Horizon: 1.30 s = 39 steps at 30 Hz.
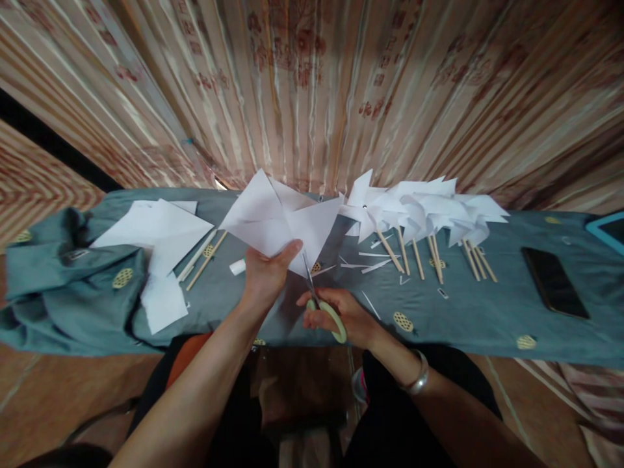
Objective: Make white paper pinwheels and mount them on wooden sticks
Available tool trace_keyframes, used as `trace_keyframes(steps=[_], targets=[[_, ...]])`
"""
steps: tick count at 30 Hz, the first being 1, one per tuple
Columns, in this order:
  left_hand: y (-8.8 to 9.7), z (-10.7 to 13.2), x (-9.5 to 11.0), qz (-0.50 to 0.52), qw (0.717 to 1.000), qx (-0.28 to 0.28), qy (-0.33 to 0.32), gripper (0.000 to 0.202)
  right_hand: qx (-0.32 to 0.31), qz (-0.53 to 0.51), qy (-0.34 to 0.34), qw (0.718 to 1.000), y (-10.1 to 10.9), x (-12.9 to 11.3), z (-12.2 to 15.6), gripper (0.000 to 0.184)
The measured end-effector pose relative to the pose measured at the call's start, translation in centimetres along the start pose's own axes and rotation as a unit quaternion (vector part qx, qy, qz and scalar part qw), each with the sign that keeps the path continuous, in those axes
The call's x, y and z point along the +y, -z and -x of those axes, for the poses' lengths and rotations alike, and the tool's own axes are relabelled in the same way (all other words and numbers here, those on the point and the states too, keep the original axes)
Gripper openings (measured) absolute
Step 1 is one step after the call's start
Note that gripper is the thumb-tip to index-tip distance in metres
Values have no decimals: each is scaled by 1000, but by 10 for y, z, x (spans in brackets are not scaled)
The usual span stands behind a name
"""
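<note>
My left hand (pixel 267 276) is closed on a white sheet of paper (pixel 287 218), thumb on top, near its lower edge. Slits run from the sheet's corners toward its middle, and its flaps spread apart. In my right hand (pixel 341 312) is a pair of scissors (pixel 334 323) with pale green handles, my fingers through the loops. The scissor blades point up and away from me and meet the paper's lower corner, just right of my left thumb.
Several paper pinwheels (pixel 424 205) on wooden sticks lie at the right, with thin paper strips (pixel 375 265) before them. Further right lie a phone (pixel 554 281) and a blue-edged device (pixel 604 231). Paper sheets (pixel 178 231) and loose sticks (pixel 207 260) are left, on the grey cloth (pixel 468 325).
</note>
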<state>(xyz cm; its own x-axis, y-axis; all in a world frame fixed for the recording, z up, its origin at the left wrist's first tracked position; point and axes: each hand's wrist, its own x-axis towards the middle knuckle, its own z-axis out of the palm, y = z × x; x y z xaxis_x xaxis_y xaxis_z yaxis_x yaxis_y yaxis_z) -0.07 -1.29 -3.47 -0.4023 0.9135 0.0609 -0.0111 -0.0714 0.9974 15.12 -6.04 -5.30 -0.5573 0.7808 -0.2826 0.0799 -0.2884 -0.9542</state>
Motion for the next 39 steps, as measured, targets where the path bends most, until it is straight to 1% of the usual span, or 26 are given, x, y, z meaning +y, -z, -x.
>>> trace_keyframes(steps=[4, 11, 16, 21, 24, 29, 35, 39], targets=[[0, 1, 2, -6, 1000, -3, 8, 27, 2, 0, 3, 1000, 1, 0, 0, 50], [-1, 4, 10, -7, 1000, -7, 22, 24, -6, 7, 10, 1000, 2, -1, 0, 53], [-1, 3, 7, -2, 1000, -13, 22, 25, -3, 18, 22, 1000, 2, -1, -1, 56], [0, 2, 6, -6, 999, -32, 14, 25, -2, -1, 12, 1000, 1, 0, -1, 56], [0, 4, 8, -10, 999, -26, 19, 25, 0, -7, 19, 1000, 1, 1, -1, 53], [0, 3, 10, -20, 999, -18, 31, 27, 7, -11, 7, 1000, 1, 2, -1, 49], [1, 2, 11, -20, 999, -11, 40, 26, 15, -33, 7, 999, -2, 2, -1, 49], [1, 3, 13, -17, 999, -12, 37, 25, 21, -60, -7, 998, -4, 0, -2, 49]])
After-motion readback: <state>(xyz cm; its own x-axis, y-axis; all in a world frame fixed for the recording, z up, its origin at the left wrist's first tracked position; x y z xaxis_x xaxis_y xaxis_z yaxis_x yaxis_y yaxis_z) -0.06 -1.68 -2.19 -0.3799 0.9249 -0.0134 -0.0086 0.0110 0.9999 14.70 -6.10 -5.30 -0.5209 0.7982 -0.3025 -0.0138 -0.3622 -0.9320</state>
